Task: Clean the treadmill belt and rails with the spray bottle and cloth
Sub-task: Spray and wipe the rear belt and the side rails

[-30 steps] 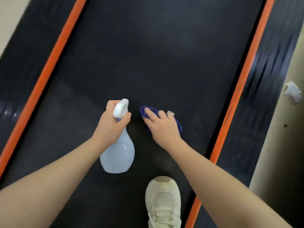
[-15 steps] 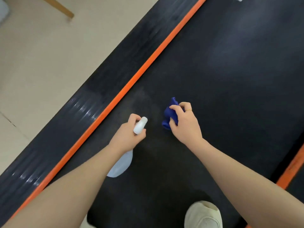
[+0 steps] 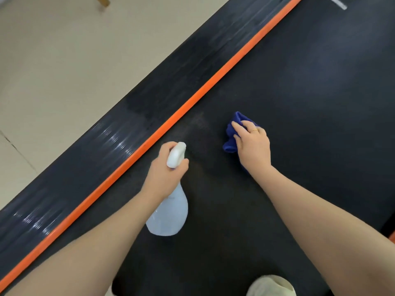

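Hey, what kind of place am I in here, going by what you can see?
Probably a home workout room or small gym, seen from on top of a treadmill: a wide black treadmill belt, an orange stripe edging the ribbed side rail, and beige tiled floor beside it.

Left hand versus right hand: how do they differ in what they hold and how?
The left hand grips the spray bottle by its neck, lifted above the belt; the right hand holds the bunched blue cloth down against the belt. The left is nearer the orange stripe; the right is further in. The right wears a ring; the left shows none. Both are over the belt.
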The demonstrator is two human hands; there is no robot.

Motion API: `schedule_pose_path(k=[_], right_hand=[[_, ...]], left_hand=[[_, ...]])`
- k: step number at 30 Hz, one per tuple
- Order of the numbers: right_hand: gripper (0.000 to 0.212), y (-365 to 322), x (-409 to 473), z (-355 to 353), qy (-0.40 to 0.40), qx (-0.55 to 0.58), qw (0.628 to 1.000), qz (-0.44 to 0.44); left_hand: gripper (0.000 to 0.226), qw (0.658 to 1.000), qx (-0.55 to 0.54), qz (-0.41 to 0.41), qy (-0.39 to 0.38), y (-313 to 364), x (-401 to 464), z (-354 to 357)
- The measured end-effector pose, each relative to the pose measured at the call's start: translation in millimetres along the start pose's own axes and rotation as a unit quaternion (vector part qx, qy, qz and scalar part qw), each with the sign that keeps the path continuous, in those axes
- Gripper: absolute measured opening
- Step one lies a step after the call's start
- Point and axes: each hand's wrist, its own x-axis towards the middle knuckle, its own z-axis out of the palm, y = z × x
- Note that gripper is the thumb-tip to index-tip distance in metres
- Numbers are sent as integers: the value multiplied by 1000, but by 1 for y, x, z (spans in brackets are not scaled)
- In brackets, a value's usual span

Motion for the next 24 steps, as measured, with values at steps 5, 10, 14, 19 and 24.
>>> schedule_pose_path(k=[5,10,14,19,24], right_hand=[[54,-60,-28,27,-96,-112,977,-156],[58,-58,-14,17,-175,-182,906,-340],[55,-61,7,31,2,-151,984,-97],[59,-98,-18,36,-126,-135,974,-128],[52,-85,13,28,-83,-172,971,-142]], left_hand=[[42,999,16,26,41,0,26,-21],[40,997,59,31,37,4,43,-36],[51,994,97,38,25,4,51,-44],[50,998,63,3,-26,-10,70,-58],[46,996,7,9,-89,-14,80,-72]])
